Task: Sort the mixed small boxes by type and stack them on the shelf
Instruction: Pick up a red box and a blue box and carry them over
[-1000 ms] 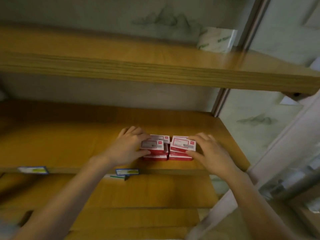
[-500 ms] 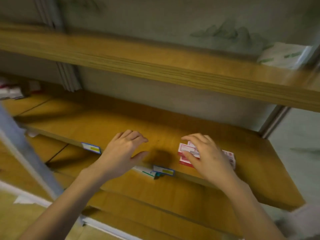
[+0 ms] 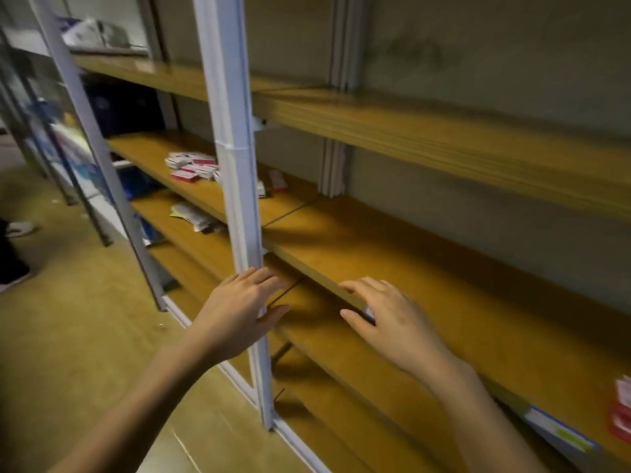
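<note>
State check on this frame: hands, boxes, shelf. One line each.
left hand: open, empty, fingers spread, in front of the white upright post
right hand: open, empty, at the shelf's front edge
loose red-and-white boxes: scattered, unstacked, on the shelf's far left section
stacked red-and-white boxes: piled at the right frame edge, mostly cut off
middle shelf: bare between the two box groups

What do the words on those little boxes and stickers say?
No text here can be read.
Red and white boxes on the far shelf: print too small and blurred.
Stacked red boxes at the right edge: cut off and blurred.
Blue and yellow shelf label: blurred.
Papers on the lower shelf: too small to tell.
</note>
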Tool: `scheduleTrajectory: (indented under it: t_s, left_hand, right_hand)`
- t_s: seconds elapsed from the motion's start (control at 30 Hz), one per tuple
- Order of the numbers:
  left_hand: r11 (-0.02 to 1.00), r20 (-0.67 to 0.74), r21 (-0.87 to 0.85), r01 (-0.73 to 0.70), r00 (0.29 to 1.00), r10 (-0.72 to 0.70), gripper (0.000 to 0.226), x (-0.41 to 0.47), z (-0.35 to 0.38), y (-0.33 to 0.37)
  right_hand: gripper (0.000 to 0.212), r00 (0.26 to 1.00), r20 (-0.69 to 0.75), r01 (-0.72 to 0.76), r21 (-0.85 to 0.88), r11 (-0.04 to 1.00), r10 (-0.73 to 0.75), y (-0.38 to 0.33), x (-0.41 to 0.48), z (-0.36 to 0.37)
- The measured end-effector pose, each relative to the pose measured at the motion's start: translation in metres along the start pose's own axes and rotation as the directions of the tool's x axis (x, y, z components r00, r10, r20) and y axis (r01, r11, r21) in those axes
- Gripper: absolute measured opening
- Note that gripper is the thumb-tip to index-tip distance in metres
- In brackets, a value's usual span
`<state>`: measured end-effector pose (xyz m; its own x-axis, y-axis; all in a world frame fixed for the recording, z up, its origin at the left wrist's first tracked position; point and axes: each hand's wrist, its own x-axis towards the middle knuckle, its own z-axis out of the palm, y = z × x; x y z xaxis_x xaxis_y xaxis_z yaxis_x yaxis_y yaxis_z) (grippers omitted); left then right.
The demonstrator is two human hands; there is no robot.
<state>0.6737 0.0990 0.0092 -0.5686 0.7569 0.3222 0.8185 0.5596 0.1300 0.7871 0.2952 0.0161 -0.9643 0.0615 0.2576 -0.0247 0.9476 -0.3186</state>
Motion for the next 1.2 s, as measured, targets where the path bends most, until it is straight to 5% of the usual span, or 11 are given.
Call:
scheduleTrajectory:
  t_s: [0.6,0.8,1.2]
  left_hand:
    - [0.979,-0.038,0.079,0.186,0.982,-0.184,0.036,-0.001,-0.048,-0.286]
    - [0.988,-0.031,0.085,0.129,0.991,-0.126,0.036,0.061,-0.035,-0.364]
    - [0.996,0.044,-0.044,-0.072,0.996,0.074,0.038,0.190,0.008,-0.461]
  right_hand:
    - [0.038,0.996,0.008,0.092,0.155,0.984,-0.094,-0.148,0.251,0.118]
    - [0.037,0.998,-0.019,0.066,0.147,0.987,-0.064,-0.148,0.342,0.150]
    - [0.038,0.974,-0.043,-0.213,0.144,0.966,0.221,-0.116,0.457,0.182]
